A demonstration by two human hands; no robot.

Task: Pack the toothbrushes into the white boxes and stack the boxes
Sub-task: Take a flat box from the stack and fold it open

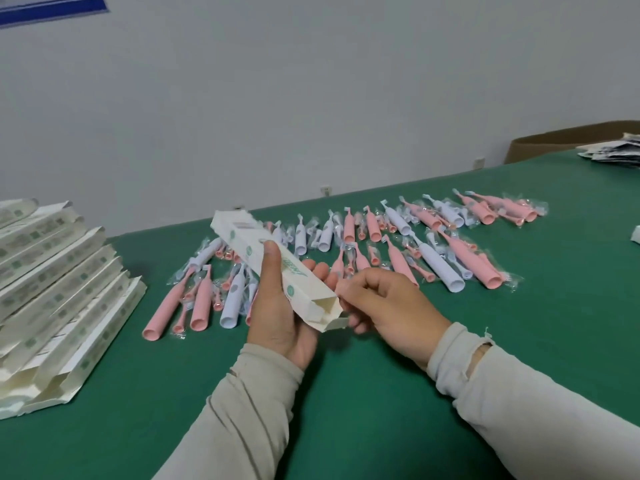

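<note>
The person is holding one white box (273,268) up over the green table (519,341), and the whole next move is hanging on how that carton is lying. Its long axis is running from about ten o'clock, where the far end is tilting up and away, down to about four o'clock, where the open mouth is facing the right hand (384,306). The left hand (277,313) is wrapping the box from underneath, thumb pressing across the printed top face and fingertips showing past the far edge. The right hand is curling its fingers around the end flap at the mouth, pinching it; the two hands are sitting close together, joined only by the carton.

The loose toothbrushes (346,258) are lying scattered in clear wrappers, pink ones and white ones, in a band stretching from about nine o'clock to two o'clock of the hands, just beyond the box. The nearest pink toothbrush (401,265) is lying right behind the right hand's knuckles, its long axis roughly parallel to the carton. By my reckoning the right hand is the nearer one for fetching a brush, and it would be feeding it in from the four o'clock end.

The stack of white boxes (59,299) is waiting well off at nine o'clock, on the left hand's side.
</note>
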